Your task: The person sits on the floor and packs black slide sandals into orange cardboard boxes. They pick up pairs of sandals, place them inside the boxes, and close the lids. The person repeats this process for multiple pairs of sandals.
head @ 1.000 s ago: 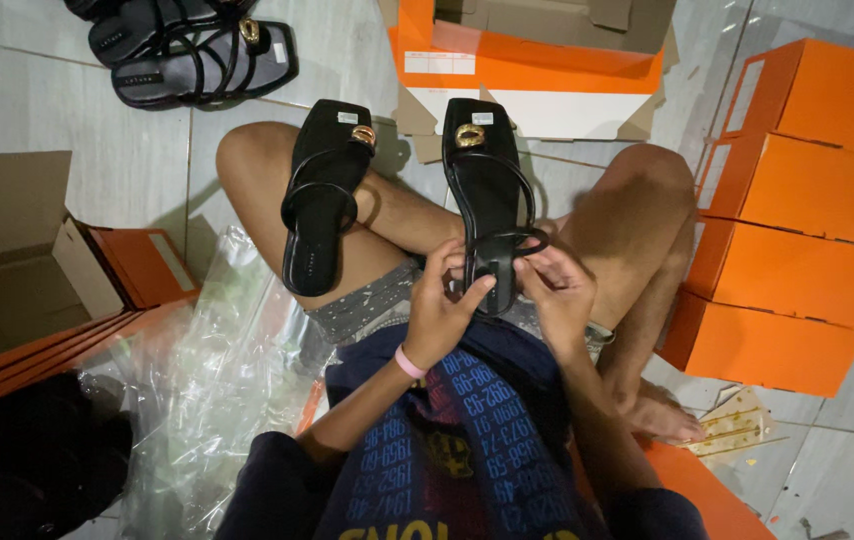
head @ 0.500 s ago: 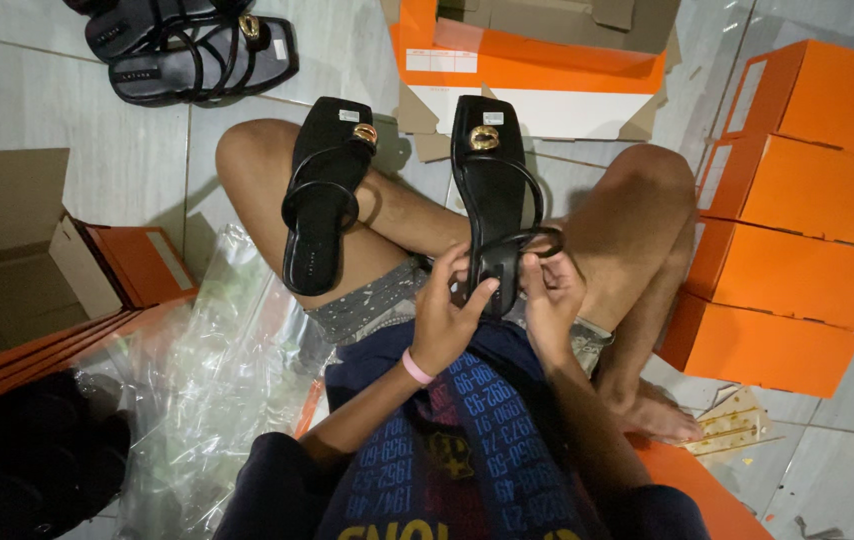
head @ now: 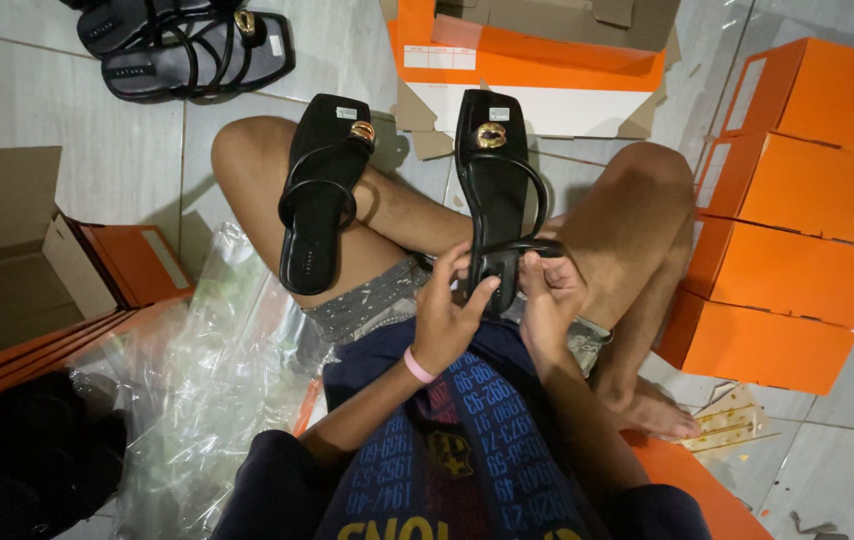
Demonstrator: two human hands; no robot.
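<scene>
Left hand (head: 444,318) and right hand (head: 547,297) both grasp the heel end of a black sandal (head: 495,190), fingers pinching its back strap. The sandal's long axis runs straight away from the body, toe outermost (gold ornament there). A second sandal (head: 319,190) rests on the left thigh, nearer the left hand. Orange boxes (head: 797,230) stand stacked right.

You sit cross-legged on the floor (head: 147,150). One sandal (head: 322,190) lies on your left leg (head: 247,180); the other sandal (head: 495,190) stands before you, between your hands, left hand (head: 444,320) and right hand (head: 550,300) at its near end. Stacked boxes (head: 797,230) rise to your right. An open box (head: 537,60) lies ahead, more sandals (head: 187,45) far left, plastic wrap (head: 197,390) at your left.
</scene>
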